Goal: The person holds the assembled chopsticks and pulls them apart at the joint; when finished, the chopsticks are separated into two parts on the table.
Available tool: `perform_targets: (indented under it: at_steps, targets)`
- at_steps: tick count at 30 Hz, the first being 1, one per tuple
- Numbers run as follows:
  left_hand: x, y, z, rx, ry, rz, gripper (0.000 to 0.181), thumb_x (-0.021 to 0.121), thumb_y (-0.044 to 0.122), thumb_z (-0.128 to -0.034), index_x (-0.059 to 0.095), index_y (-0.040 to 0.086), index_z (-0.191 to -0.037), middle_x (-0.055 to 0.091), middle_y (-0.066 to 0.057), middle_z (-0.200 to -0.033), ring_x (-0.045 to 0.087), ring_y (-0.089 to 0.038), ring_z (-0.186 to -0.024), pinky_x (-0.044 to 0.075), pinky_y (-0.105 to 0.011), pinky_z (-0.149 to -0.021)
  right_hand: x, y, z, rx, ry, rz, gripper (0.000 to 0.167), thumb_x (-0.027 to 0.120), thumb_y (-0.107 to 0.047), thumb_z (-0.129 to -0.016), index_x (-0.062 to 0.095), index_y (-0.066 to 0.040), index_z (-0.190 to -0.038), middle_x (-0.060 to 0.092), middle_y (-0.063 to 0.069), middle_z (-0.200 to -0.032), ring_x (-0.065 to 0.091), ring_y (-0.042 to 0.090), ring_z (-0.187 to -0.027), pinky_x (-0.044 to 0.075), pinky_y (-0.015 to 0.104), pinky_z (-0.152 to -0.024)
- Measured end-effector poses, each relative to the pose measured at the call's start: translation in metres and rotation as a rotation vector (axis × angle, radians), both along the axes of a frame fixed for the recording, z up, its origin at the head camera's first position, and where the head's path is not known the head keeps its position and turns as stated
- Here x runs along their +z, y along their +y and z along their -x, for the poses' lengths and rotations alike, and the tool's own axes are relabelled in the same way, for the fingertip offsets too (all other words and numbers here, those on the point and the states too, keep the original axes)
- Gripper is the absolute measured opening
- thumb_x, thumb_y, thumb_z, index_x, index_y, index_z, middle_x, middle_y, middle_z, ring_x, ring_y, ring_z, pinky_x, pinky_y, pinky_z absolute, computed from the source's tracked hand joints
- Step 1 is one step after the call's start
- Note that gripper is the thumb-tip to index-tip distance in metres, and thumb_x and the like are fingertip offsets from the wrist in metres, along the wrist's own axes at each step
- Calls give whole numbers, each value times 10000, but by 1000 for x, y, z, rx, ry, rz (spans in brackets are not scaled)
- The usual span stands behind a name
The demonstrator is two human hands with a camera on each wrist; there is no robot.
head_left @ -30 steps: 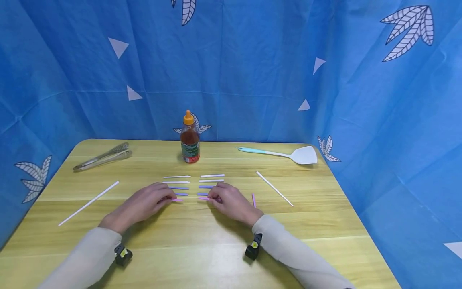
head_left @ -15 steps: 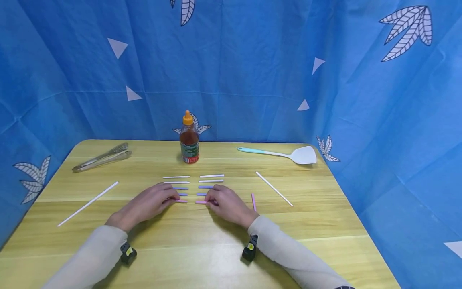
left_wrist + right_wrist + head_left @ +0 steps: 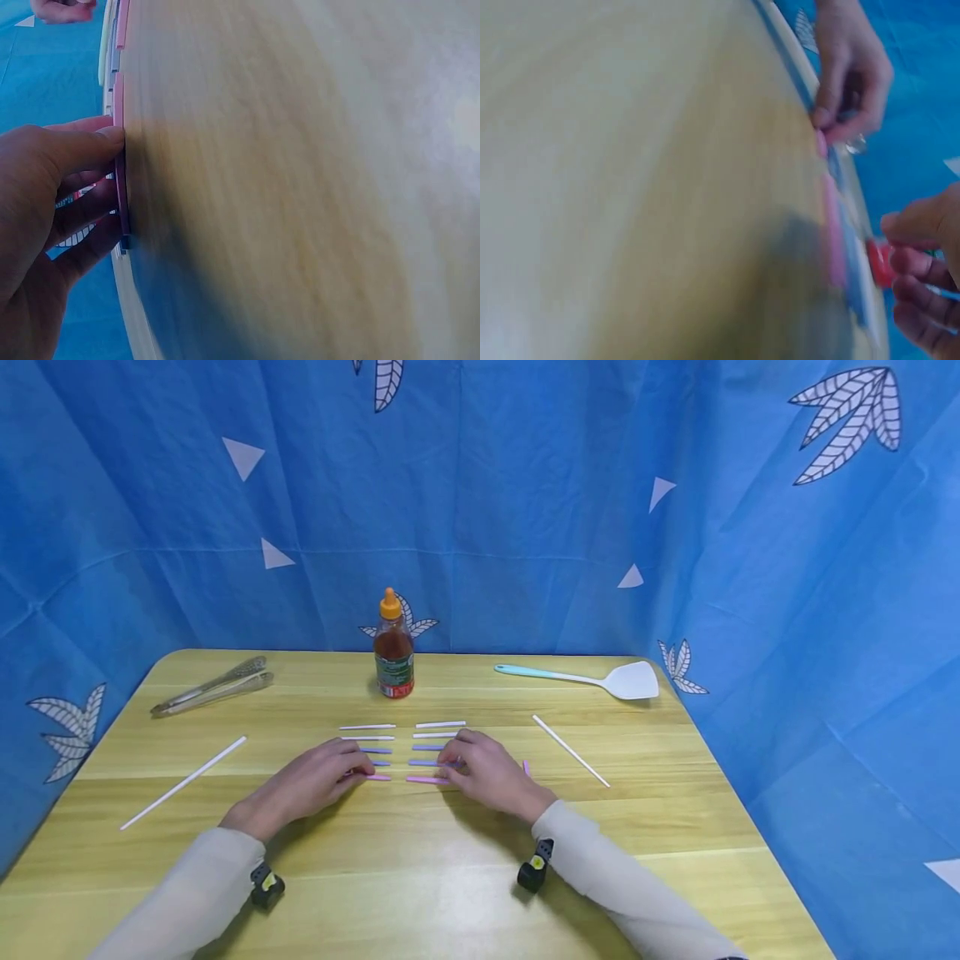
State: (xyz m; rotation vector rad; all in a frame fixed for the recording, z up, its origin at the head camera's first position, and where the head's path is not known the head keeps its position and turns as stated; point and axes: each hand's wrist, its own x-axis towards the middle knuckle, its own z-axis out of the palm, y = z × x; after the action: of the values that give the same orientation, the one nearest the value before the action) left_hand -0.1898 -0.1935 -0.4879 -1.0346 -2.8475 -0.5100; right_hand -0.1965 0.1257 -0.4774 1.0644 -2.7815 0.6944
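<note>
- Blue curtain [image 3: 525, 460] at back, leaf and triangle prints; 1 wood-grain table [image 3: 420, 885] in front.
- Left column mid-table, 5 short sticks, far to near: left white pair [image 3: 367, 727], left purple pair [image 3: 379, 751], 1 left pink stick [image 3: 380, 777].
- Right column just beside it, also 5: right white pair [image 3: 440, 724], right purple pair [image 3: 425, 747], 1 right pink stick [image 3: 426, 780].
- 1 left hand [image 3: 318, 774]: thumb and fingers clamped on left pink stick, nearest in its column.
- 1 right hand [image 3: 491, 774]: fingers bent, thumb and fingertips apart, holding nothing; right pink stick lies on table near them, blurred in right wrist view.
- 1 third pink stick [image 3: 527, 767], partly hidden behind right hand.
- 2 long white sticks [image 3: 183, 782], one outside each hand, slanted.
- Far edge, left to right: 1 tongs [image 3: 213, 692], 1 orange-capped sauce bottle [image 3: 394, 668], 1 turner [image 3: 630, 682].
- 2 wrist cameras [image 3: 266, 887], one per sleeve.
</note>
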Motion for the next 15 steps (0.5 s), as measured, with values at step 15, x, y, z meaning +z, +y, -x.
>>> perform_targets:
  at_steps: [15]
  targets:
    - [1,2,-2,26,-7,-7,158,780,103,-1013,799,218,-1121,741,46,-1131,714,-214,-1123,608,-484,-1014,14,104,12,170,31,-85,329,625,127,-984,813,-114,-1105,719,28,-1155,669,240,-1168,486,572,-1195]
